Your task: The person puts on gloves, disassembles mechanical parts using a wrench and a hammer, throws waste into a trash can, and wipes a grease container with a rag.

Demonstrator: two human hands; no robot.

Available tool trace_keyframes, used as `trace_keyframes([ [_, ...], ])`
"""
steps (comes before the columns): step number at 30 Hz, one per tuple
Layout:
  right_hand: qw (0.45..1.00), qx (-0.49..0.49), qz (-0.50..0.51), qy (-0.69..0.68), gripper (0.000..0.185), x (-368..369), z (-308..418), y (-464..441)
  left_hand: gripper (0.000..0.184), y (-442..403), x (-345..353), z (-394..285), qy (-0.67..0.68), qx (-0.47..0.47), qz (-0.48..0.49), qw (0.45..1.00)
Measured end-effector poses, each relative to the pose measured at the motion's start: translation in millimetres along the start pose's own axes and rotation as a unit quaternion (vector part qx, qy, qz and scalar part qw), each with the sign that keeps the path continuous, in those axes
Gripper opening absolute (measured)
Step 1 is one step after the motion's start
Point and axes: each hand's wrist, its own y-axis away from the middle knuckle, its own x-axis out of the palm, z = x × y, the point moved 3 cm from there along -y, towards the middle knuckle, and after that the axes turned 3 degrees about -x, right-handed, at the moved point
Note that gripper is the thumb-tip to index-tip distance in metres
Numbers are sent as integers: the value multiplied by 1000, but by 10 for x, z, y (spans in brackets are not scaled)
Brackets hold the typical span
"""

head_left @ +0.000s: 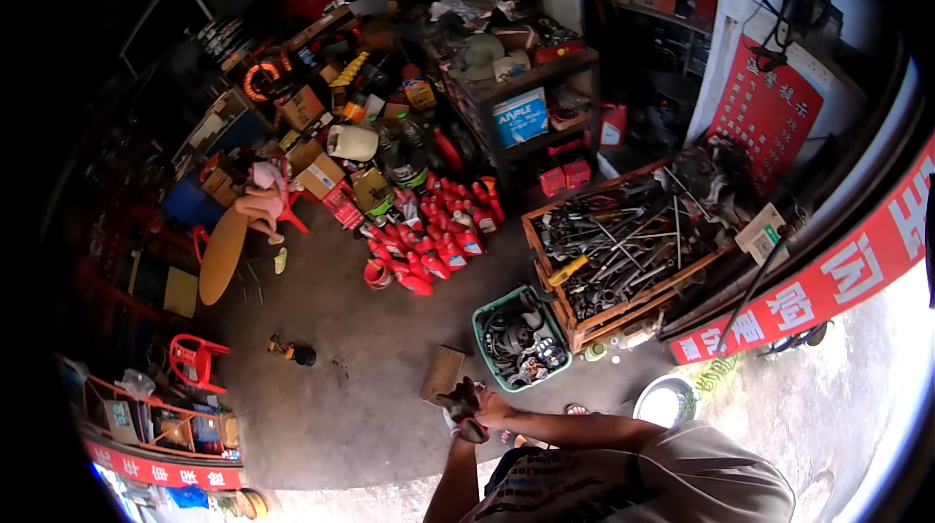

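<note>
Close in front of my body, my two hands meet on a dark, lumpy part (458, 400) with a pale patch on its side; its exact kind is too small to make out. My right hand (495, 409) comes in from the right with its fingers closed against the part. Under it, my left hand (469, 429) lies in shadow and looks dark, its fingers wrapped round the lower side. Just beyond the hands, a flat brown board (444, 374) lies on the concrete floor. A green crate (475, 338) full of metal parts stands to the right of it.
A wooden tray (577, 335) heaped with wrenches and a yellow tool (568, 271) stands right. Red bottles (429, 242) crowd the floor ahead. An orange-and-black tool (292, 350) and red chair (197, 361) are left. A person (261, 202) sits by a round table (224, 257). A metal basin (665, 401) stands right.
</note>
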Motion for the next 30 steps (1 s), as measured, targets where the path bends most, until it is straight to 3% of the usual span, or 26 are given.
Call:
trace_keyframes([
  [1, 977, -74, -138, 145, 77, 213, -78, 128, 25, 40, -124, 15, 44, -68, -19, 997],
  [2, 999, 38, 3, 22, 74, -141, -102, 89, 25, 110, -245, 24, 89, -135, -37, 986],
  [3, 973, 149, 147, -99, 70, -263, -135, 97, 26, 196, -385, 21, 135, -199, -55, 969],
  [4, 984, 142, -15, -106, 37, 601, -726, 202, 27, 286, -559, -28, 180, -262, -74, 945],
  [6, 970, 177, 37, -165, 37, 138, -506, 197, 35, 387, -825, -215, 344, -365, -105, 859],
  [7, 948, 210, 89, -223, 38, -27, -433, 210, 35, 362, -902, -313, 343, -366, -104, 859],
  [8, 962, 158, 127, -181, 38, 792, -917, 222, 38, 350, -890, -410, 489, -406, -49, 771],
  [9, 962, 164, 123, -182, 38, 498, -683, 206, 42, 355, -806, -474, 616, -435, 9, 656],
  [10, 928, 167, 141, -302, 33, 226, -434, 211, 45, 322, -708, -586, 723, -417, 126, 537],
  [11, 886, 234, 166, -364, 25, 95, -359, 191, 45, 334, -672, -610, 722, -418, 127, 537],
  [12, 837, 305, 181, -416, 18, 24, -327, 188, 46, 358, -635, -640, 673, -408, 157, 596],
  [13, 836, 305, 181, -418, 18, 15, -385, 169, 49, 391, -599, -671, 621, -396, 186, 651],
  [14, 829, 312, 171, -432, 16, 146, -621, 160, 49, 406, -672, -817, 619, -396, 186, 651],
  [16, 820, 319, 161, -447, 16, 211, -877, 181, 30, 251, -1263, -1469, 459, -186, 124, 860],
  [18, 890, 315, 205, -258, 24, 86, -1026, 142, 36, 130, -1546, -1735, 225, 35, 97, 969],
  [19, 889, 316, 205, -259, 24, 44, -1050, 143, 36, 142, -1475, -1684, 224, 35, 98, 969],
  [21, 947, 244, 184, -101, 29, 49, -1133, 117, 44, 185, -1312, -1725, 43, 211, 62, 974],
  [22, 939, 311, 134, -57, 26, 128, -1220, 94, 47, 208, -1251, -1708, 158, 128, 128, 971],
  [23, 940, 309, 135, -58, 26, 77, -1216, 80, 50, 221, -1238, -1730, 269, 34, 170, 947],
  [24, 930, 346, 93, -79, 26, -51, -1261, 77, 50, 185, -1228, -1769, 187, 116, 151, 964],
  [26, 920, 374, 57, -100, 27, -133, -1343, 110, 49, 188, -1236, -1843, 254, 120, 176, 943],
  [27, 904, 417, 10, -100, 28, -91, -1457, 129, 49, 197, -1215, -1880, 349, 92, 215, 908],
  [28, 883, 458, -38, -98, 29, -50, -1570, 168, 49, 223, -1162, -1941, 523, 19, 270, 809],
  [29, 899, 418, -1, -133, 26, -172, -1529, 162, 48, 308, -1147, -2001, 793, -99, 293, 526],
  [30, 933, 353, 71, -32, 25, -70, -1653, 137, 48, 378, -1114, -1984, 848, -128, 286, 427],
])
